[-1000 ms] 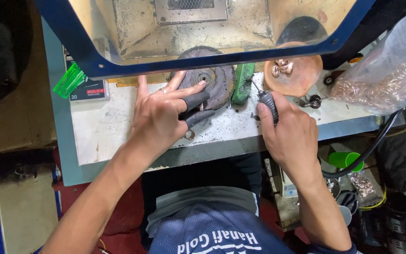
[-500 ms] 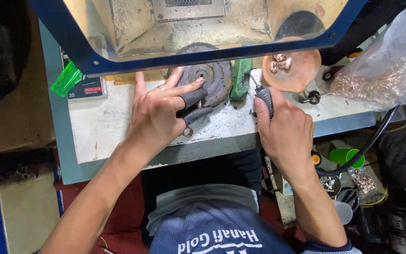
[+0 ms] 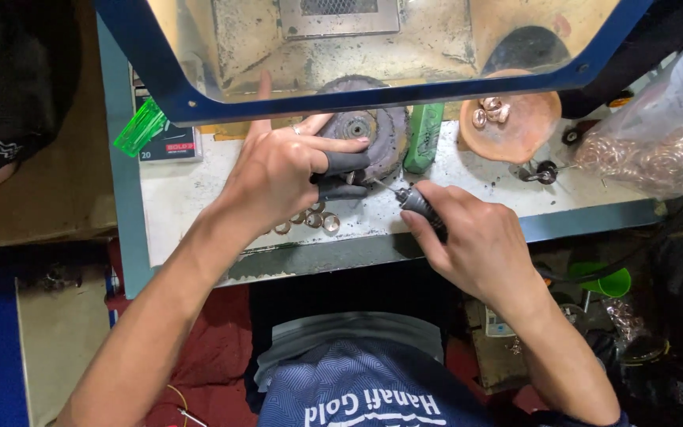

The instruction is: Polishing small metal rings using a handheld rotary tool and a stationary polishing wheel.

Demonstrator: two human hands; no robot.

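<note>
At the far left of the bench we see a green plastic piece lying on a small dark box, near the blue frame of the dust hood. Our left hand reaches in over the worn white bench top; its thumb and forefinger wear dark rubber finger cots and are pinched together, though what they pinch is too small for us to make out. The other fingers fan out, one pointing up under the hood glass. Just below that hand, a few small copper-coloured rings lie in a short row on the bench. Behind the fingers sits a grey cloth buffing wheel, and just beside it a green bar of polishing compound. Our right hand is clamped around a black rotary handpiece, whose thin tip points up and left to meet the pinched fingertips of our left hand. Further right, a shallow brown dish holds several copper-coloured rings. At the far right, a clear plastic bag full of similar rings rests on the bench edge.
</note>
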